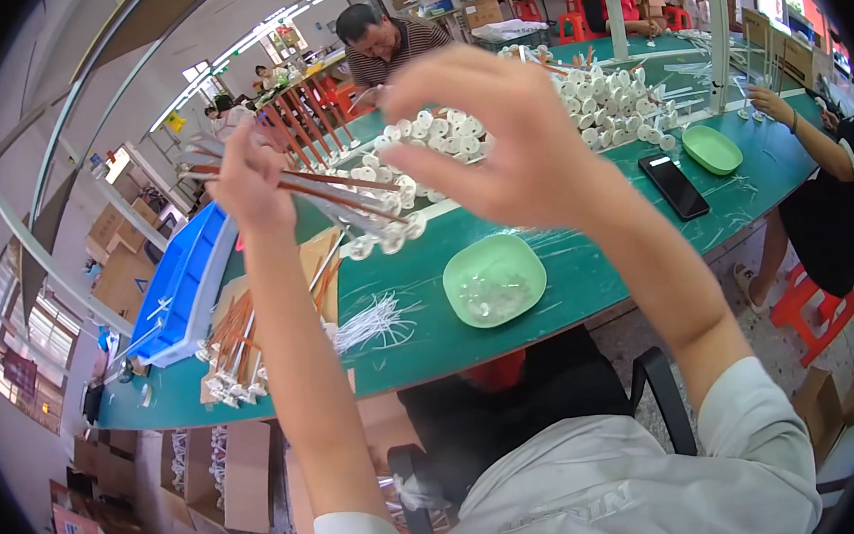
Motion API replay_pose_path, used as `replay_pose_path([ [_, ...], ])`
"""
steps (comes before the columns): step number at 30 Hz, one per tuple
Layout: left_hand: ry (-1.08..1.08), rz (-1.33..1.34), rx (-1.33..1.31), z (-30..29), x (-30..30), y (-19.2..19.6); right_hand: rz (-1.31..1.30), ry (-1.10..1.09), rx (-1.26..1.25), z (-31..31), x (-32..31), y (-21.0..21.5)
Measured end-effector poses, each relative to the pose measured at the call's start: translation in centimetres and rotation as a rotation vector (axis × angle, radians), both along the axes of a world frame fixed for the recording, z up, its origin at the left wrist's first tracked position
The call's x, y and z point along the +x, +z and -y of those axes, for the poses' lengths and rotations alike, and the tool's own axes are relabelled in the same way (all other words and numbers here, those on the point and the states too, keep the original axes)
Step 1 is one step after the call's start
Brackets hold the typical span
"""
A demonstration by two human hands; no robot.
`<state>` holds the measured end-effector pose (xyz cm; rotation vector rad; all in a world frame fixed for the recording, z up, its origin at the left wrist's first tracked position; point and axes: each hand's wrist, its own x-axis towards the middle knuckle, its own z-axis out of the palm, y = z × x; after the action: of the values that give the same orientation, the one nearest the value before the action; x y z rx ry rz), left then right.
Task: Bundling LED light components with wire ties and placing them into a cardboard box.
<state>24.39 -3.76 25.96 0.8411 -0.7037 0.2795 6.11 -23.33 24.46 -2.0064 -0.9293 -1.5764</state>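
Above the green table (pixel 596 244), toward its left half, the left hand (pixel 255 185) is closed around a bundle of rods (pixel 341 193), some brown and some greyish, which slants down to the right and ends in a cluster of white round caps (pixel 390 238); the rods overlap too much to count. The right hand (pixel 507 140) is spread in a wide C, thumb well apart from the curved fingers, with nothing visible in its grasp; it is somewhat blurred. Both forearms come up from the lower edge, the left nearly vertical, the right leaning inward from the lower right with the elbow bent, so the two hands are raised and face each other across a gap. Two pale green trays are on the table: the near tray (pixel 491 250), below the right hand, contains small clear pieces too many to count, and the far tray (pixel 712 149) is at the right, just beside one black phone (pixel 675 187). One blue bin (pixel 187 276) is at the left; near it lies a second heap of capped rods (pixel 237 332), and to that heap's right one fan of thin white strands (pixel 376 321). Behind the right hand spreads a large pile of white discs (pixel 615 107), beyond counting. One co-worker (pixel 410 52) in a striped top bends over the far side, and another co-worker's hand (pixel 770 104) shows at the right.
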Motion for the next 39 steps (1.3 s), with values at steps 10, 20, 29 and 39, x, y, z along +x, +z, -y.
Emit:
replay_pose_path([
  [10, -0.019, 0.006, 0.277, -8.6, -25.3, -10.9, -0.492, 0.503, 0.235, -13.4, -7.8, -13.2],
  [20, 0.265, -0.677, 0.368, -8.2, -23.0, -23.4, -1.253, 0.877, 0.611, -16.7, -6.0, -26.5],
  [29, -0.161, -0.549, 0.478, -8.4, -22.3, -28.9, -1.324, 0.826, 0.768, -14.6, -6.0, -26.6],
  [39, -0.322, -0.289, 1.031, -4.5, -25.6, -29.2, -1.47, 0.716, 0.859, -8.7, -6.9, -20.2],
])
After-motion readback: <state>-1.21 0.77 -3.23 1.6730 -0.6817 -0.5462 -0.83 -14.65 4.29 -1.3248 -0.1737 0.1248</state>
